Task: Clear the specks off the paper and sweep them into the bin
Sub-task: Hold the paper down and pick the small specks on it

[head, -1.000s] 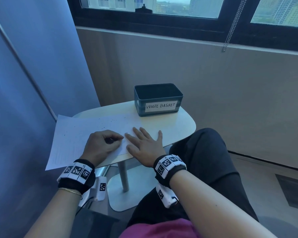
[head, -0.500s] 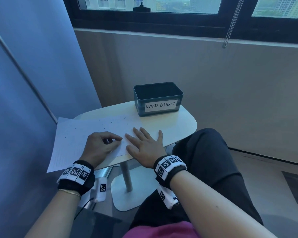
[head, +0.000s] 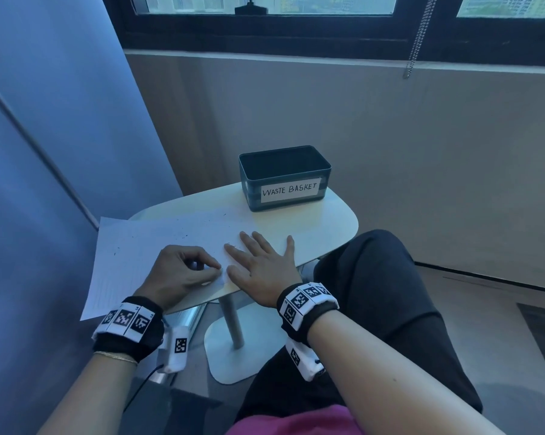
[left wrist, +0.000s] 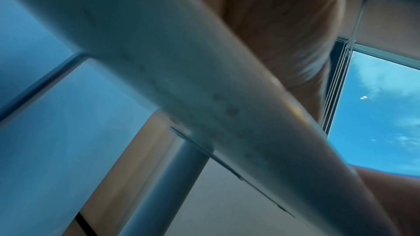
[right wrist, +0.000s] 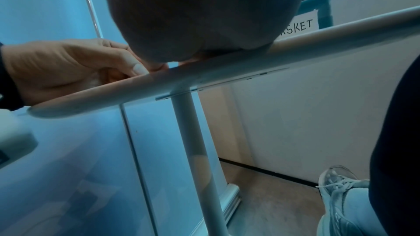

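Paper (head: 158, 243): a white sheet lies flat on the small table (head: 333, 221). Its left part hangs out past the table's left edge. Its near right corner is under the two hands.

Specks (head: 183, 237): tiny dark bits are dotted over the paper, mostly on the far half. They are too small to count.

Bin (head: 283, 177): a dark box with a white label that says WASTE BASKET. It stands upright at the far side of the table, well apart from the hands and just past the far right corner of the paper. Its inside looks dark.

Left hand (head: 180, 274): it rests on the near part of the paper with its fingers curled in. The thumb and first finger meet at the paper's near right corner and seem to pinch it. In the right wrist view the same hand (right wrist: 68, 67) sits at the table edge with the thumb tip down on the rim.

Right hand (head: 261, 265): it lies flat, palm down, fingers straight and a little spread. The fingers press on the right end of the paper and the thumb points out over the bare table.

Table leg (right wrist: 193, 150): one pale round post holds the top up.

Shoe (right wrist: 338, 202): a light shoe with laces is on the floor to the right, under the table.
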